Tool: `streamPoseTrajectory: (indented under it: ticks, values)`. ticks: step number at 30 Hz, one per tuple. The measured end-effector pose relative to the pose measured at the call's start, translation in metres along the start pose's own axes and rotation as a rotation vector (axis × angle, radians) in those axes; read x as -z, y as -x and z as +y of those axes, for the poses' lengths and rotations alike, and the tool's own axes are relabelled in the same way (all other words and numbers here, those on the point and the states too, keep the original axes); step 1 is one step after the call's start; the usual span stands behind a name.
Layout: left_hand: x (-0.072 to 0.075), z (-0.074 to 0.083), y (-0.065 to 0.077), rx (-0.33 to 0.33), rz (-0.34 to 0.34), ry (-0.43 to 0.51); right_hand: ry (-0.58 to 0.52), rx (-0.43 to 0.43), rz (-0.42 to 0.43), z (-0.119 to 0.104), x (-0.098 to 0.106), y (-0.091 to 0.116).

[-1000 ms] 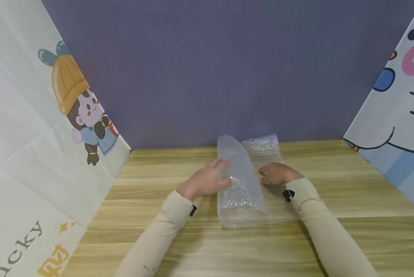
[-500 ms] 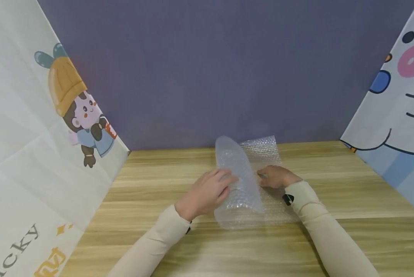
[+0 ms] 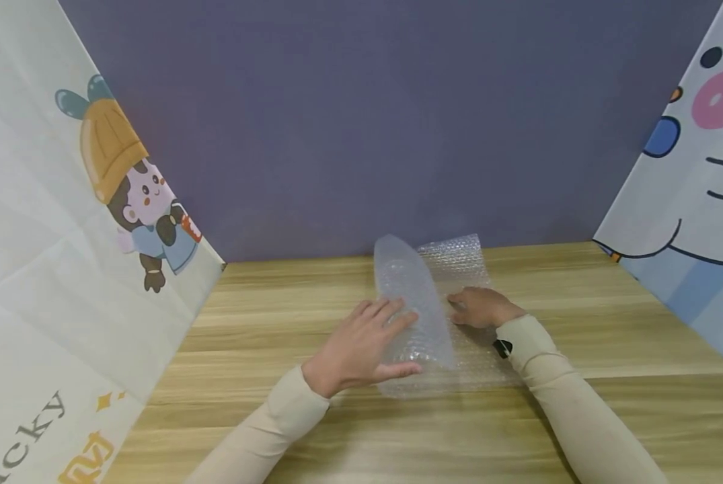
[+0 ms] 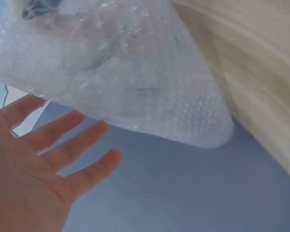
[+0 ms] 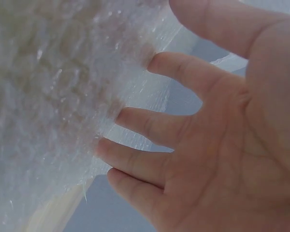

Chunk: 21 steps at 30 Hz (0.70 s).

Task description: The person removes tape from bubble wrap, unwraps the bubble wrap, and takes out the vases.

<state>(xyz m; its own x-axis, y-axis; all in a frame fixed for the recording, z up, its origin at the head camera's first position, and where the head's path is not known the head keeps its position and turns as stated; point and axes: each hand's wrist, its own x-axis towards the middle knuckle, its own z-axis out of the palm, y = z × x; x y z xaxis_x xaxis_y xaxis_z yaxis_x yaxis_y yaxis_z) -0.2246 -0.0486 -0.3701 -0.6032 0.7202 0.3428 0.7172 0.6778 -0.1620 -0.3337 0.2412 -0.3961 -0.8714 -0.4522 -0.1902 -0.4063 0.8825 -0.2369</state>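
Observation:
A sheet of clear bubble wrap lies on the wooden table, its left part folded over into a loose, raised curve. At the left of this fold, my left hand has its fingers spread against or just over the plastic. In the left wrist view the fingers of that hand are straight beside the wrap's edge. My right hand is at the right side of the fold, over the flat part. The right wrist view has its extended fingers touching the wrap, fingertips partly behind it.
The wooden table meets a purple-grey back panel just behind the wrap. Cartoon-printed white panels stand at the left and the right.
My left hand has slid nearer along the fold and its fingers have spread, thumb out. The fold's right edge has shifted slightly left. My right hand has hardly moved.

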Motion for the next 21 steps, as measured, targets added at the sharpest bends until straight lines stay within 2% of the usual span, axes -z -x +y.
streamPoseTrajectory:
  ticks: [7,14,21]
  values:
    - [-0.0024,-0.0024,0.0009,-0.029,0.059,-0.019,0.002,-0.023,-0.014,-0.0009,-0.0006,-0.0013]
    - [-0.0025,-0.0054,-0.0004,-0.095,0.140,-0.078,0.012,-0.021,-0.015,-0.0019,-0.0007,-0.0020]
    - [-0.0013,-0.0063,-0.0025,-0.188,0.267,-0.168,0.001,-0.025,-0.020,-0.0016,-0.0022,-0.0019]
